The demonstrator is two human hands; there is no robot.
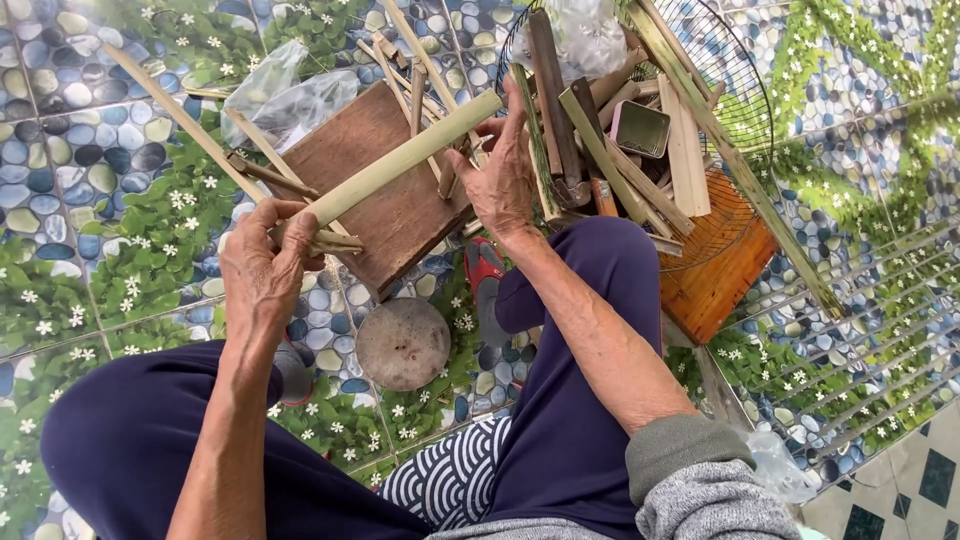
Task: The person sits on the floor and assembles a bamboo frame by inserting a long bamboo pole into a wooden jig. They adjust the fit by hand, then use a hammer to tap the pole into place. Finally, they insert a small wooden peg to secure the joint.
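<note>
My left hand (262, 268) grips the near end of a thick pale green bamboo piece (405, 157) that slants up to the right over a brown wooden board (385, 205). My right hand (503, 172) has its fingers spread and rests on the far end of the same bamboo piece, beside a pile of split bamboo strips (600, 150). Thin bamboo slats (185, 120) lie under and around the board.
A round wire basket (745, 110) on an orange wooden stool (725, 280) holds bamboo sticks and a small dark tin (642, 128). A round grey stone disc (403, 343) lies on the patterned tile floor between my knees. Clear plastic bags (285, 95) lie behind.
</note>
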